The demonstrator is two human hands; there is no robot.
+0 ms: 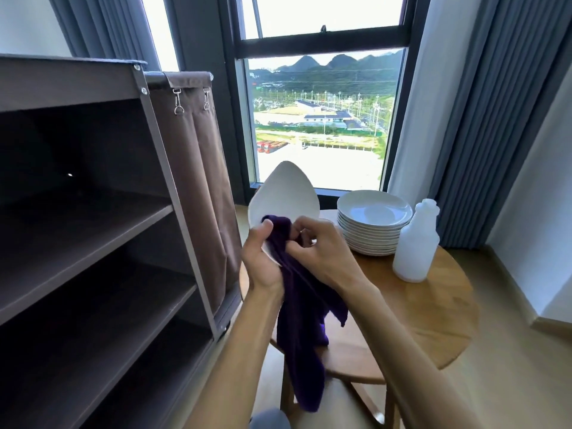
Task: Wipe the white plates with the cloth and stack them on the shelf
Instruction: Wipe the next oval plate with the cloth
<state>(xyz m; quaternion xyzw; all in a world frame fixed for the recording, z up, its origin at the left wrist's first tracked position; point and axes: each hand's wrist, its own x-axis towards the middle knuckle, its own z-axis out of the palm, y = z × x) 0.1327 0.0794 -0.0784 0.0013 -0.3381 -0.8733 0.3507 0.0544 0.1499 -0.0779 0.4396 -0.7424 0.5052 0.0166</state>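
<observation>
Two bare forearms reach forward from the near edge. Her left hand (263, 258) grips the lower rim of a tilted white plate (283, 199), thumb pressed on a purple cloth (301, 320). Fingers of the right hand (322, 249) pinch the same cloth against the plate; its long tail hangs down toward the floor. Right of them, a stack of white plates (374, 221) sits on a round wooden table (433, 311), just beside a white bottle (416, 243). Dark brown shelves (93, 230) stand at left.
</observation>
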